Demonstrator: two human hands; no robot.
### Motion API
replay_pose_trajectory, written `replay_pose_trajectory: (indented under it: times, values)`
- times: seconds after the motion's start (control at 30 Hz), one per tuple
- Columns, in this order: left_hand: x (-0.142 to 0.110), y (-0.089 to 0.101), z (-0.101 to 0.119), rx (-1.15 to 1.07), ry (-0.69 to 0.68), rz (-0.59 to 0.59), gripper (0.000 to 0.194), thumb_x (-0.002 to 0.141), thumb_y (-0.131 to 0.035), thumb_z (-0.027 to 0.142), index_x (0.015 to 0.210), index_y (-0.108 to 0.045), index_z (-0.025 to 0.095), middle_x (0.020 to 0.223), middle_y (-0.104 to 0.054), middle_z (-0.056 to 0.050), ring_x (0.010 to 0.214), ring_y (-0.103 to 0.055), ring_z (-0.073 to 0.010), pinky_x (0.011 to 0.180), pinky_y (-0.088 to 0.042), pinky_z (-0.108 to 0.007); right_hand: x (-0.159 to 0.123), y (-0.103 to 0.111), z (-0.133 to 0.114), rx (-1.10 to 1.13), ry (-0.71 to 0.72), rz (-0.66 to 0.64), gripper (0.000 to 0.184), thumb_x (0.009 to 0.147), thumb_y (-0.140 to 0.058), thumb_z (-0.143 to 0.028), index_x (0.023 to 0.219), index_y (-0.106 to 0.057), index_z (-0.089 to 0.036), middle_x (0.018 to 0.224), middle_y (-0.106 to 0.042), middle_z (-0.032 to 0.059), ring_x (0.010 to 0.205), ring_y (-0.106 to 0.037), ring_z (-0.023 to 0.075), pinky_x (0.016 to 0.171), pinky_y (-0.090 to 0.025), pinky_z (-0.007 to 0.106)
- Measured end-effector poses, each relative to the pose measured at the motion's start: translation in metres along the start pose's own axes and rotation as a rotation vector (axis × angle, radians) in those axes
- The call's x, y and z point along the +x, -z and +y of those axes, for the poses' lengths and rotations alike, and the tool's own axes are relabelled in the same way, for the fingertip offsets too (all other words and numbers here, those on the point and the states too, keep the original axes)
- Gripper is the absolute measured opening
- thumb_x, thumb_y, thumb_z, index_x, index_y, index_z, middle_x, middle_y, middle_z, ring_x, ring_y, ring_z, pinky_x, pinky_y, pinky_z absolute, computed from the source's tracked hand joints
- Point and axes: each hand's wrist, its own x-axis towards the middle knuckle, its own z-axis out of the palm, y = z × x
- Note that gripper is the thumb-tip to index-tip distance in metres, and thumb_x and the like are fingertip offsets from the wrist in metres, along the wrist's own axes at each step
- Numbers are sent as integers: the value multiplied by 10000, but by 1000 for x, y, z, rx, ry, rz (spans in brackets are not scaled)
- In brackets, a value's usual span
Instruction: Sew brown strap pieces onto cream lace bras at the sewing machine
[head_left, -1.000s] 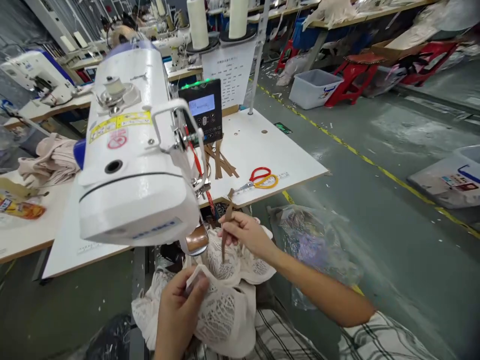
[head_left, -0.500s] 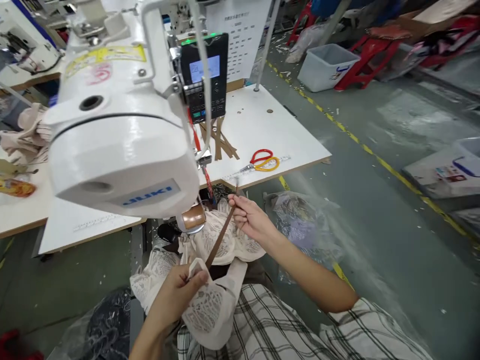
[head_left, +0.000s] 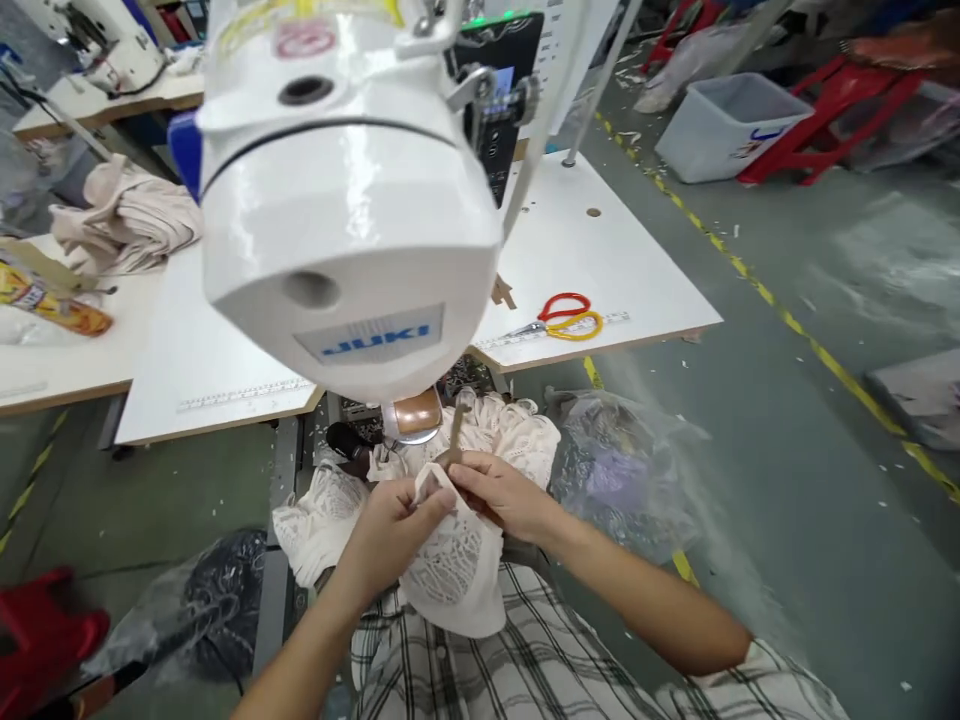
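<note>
My left hand pinches the upper corner of a cream lace bra cup, which hangs over my lap. Close beside it, my right hand is closed on a narrow brown strip, whose free end points up toward the machine. The strip's lower part is hidden behind the cup's edge and my fingers. More cream lace bras lie bunched just beyond my hands. Above them is the white sewing machine head, with a copper-coloured part at its lower end.
Scissors with red and yellow handles lie on the white table at the right, near more brown strips. Folded beige fabric sits at the left. A plastic bag and a grey bin stand on the floor.
My right hand has come down and toward my left hand, bringing the brown strip to the cup's corner. My left hand still pinches the cup. The view has shifted left.
</note>
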Motion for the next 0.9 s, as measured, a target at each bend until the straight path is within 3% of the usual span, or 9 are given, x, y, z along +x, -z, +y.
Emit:
replay_pose_trajectory:
  times: [0.17, 0.23, 0.37, 0.47, 0.53, 0.67, 0.73, 0.8, 0.9]
  values:
    - [-4, 4, 2, 93, -65, 77, 470, 910, -505, 496, 602, -304, 203, 593, -244, 55, 548, -227, -93, 511, -182, -251, 3, 12, -31, -23, 183, 307, 305, 736, -753, -490, 807, -713, -196, 568, -513, -39, 527, -448, 81, 521, -394, 218]
    - [-4, 5, 2, 127, -80, 98, 467, 918, -498, 490, 603, -307, 202, 595, -254, 54, 547, -240, -94, 514, -190, -253, 3, 13, -44, -41, 196, 245, 298, 715, -768, -493, 795, -728, -209, 748, -622, 5, 672, -558, 111, 624, -473, 241]
    - [-2, 6, 5, 163, -101, 91, 477, 927, -491, 467, 587, -293, 198, 571, -239, 59, 537, -232, -92, 511, -192, -250, -4, -3, -60, -387, 212, -91, 177, 819, -705, -384, 844, -764, -219, 1089, -661, 57, 1014, -617, 183, 858, -495, 294]
    - [-3, 3, 7, 174, -178, 136, 446, 921, -528, 420, 582, -359, 186, 604, -325, 43, 585, -323, -104, 541, -272, -237, -6, -17, -62, -533, 328, -82, 149, 866, -659, -326, 866, -773, -230, 928, -691, 43, 929, -640, 163, 862, -491, 286]
    - [-3, -1, 2, 158, -288, 193, 323, 915, -558, 376, 670, -491, 177, 733, -481, 3, 695, -459, -129, 605, -364, -236, -3, -20, -61, -463, 332, -36, 150, 865, -659, -328, 852, -768, -227, 898, -695, 38, 883, -646, 159, 822, -506, 282]
    - [-1, -9, -18, 259, -513, 453, 75, 923, -551, 262, 908, -565, 190, 795, -586, -8, 674, -539, -122, 598, -419, -225, 5, -14, -63, -284, 282, 44, 174, 837, -683, -373, 840, -750, -212, 916, -704, 36, 867, -643, 162, 791, -510, 288]
    - [3, -8, -25, 396, -637, 545, 215, 918, -540, 186, 1133, -544, 193, 732, -594, 21, 579, -517, -99, 558, -414, -208, 11, -8, -70, -313, 280, 77, 203, 836, -678, -394, 837, -741, -201, 892, -703, 36, 817, -630, 147, 751, -499, 275]
    - [6, -3, -23, 560, -769, 532, 403, 911, -518, 117, 1304, -494, 201, 672, -586, 39, 526, -502, -89, 526, -395, -195, 21, -1, -81, -366, 278, 128, 238, 839, -664, -419, 821, -717, -187, 814, -685, 27, 705, -600, 123, 655, -481, 253]
    - [9, 9, -6, 650, -758, 476, 365, 920, -498, 95, 1258, -589, 200, 679, -648, 13, 569, -582, -96, 553, -432, -192, 40, 10, -99, -479, 349, 245, 272, 837, -645, -427, 714, -625, -185, 644, -606, -9, 572, -535, 108, 552, -437, 240]
